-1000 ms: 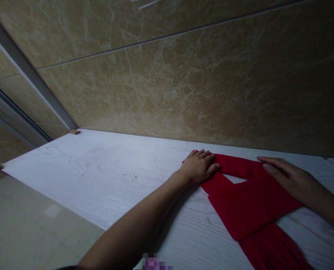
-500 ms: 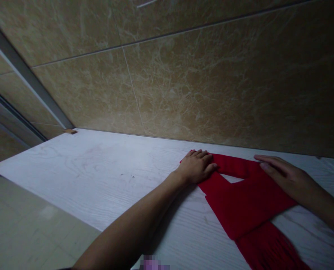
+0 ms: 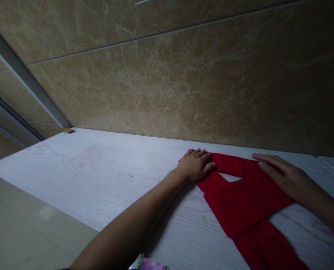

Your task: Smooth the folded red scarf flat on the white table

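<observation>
A red scarf [image 3: 245,198] lies folded on a white wood-grain table [image 3: 99,176], close to the wall, its two strips crossing and a fringed end running off toward the bottom right. My left hand [image 3: 196,165] lies flat on the scarf's left corner, fingers stretched out and together. My right hand [image 3: 279,172] rests flat on the scarf's upper right part, fingers extended. A small triangle of bare table shows between the two hands where the strips part.
A beige marble-tiled wall [image 3: 183,75] rises right behind the table. The table's left edge drops to a tiled floor [image 3: 29,228]. A grey door or window frame [image 3: 20,71] runs diagonally at the far left. A small wooden block [image 3: 67,130] sits at the table's back left corner.
Both hands stay flat on the scarf. The view has drifted slightly, shifting everything a little left and up. The scarf's shape looks unchanged.
</observation>
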{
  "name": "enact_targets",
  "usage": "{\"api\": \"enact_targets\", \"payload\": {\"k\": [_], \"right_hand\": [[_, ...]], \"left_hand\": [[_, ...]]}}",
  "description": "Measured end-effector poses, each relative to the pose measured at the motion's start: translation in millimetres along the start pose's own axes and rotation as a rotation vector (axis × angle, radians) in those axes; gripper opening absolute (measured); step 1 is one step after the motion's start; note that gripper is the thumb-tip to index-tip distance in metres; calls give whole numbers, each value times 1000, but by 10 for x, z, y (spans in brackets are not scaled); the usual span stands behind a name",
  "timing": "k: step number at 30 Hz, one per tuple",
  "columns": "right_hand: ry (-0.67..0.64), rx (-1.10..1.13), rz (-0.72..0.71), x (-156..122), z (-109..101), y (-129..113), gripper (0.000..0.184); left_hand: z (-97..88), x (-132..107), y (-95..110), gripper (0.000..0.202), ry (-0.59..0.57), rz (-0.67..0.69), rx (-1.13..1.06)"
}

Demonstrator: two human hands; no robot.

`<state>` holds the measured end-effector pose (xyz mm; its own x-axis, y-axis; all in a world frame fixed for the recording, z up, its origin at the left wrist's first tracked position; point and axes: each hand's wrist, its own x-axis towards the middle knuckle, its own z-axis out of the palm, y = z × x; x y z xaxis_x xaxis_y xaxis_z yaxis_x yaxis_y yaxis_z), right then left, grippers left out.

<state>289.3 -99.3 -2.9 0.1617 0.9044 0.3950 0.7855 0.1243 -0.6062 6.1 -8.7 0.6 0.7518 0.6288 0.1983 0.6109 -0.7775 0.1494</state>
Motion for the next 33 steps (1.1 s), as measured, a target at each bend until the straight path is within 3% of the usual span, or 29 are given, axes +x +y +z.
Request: {"api": "enact_targets", "payload": {"k": [33], "right_hand": [[-14,-22,10,4,-34,-70,39]], "left_hand": [[-5,5,6,61,-19,-20,-9]]}}
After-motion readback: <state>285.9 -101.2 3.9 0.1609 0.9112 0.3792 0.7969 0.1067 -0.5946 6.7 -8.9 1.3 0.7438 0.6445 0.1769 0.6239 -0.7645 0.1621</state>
